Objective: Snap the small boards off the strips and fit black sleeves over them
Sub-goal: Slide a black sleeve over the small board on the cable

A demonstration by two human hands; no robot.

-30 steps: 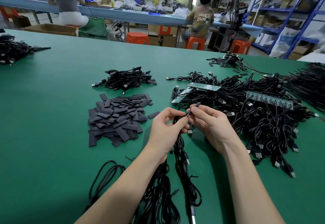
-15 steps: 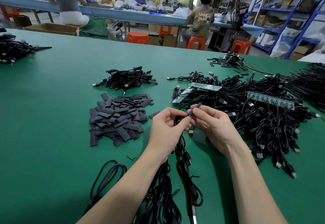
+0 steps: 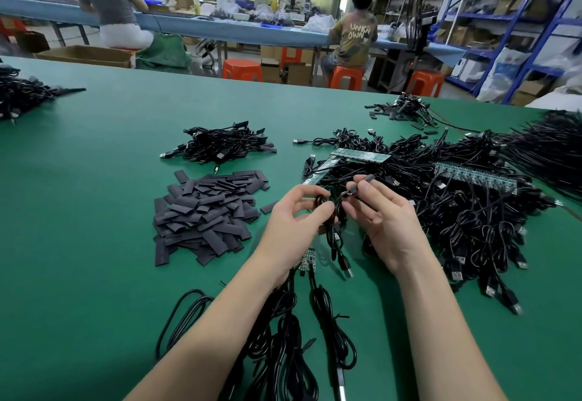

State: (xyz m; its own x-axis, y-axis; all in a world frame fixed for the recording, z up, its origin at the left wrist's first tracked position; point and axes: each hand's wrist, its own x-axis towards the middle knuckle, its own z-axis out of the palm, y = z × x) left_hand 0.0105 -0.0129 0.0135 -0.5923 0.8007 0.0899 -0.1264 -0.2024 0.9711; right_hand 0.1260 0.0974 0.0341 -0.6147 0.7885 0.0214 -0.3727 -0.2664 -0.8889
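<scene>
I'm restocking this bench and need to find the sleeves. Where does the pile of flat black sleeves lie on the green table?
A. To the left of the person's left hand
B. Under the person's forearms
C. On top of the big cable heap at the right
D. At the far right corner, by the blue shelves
A: the pile of flat black sleeves lies on the green table, left of the left hand.

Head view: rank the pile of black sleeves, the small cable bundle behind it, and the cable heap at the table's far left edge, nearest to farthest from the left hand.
1. Pile of black sleeves, just left of the left hand.
2. Small cable bundle, behind the sleeves, farther up the table.
3. Cable heap, at the far left edge.
</scene>
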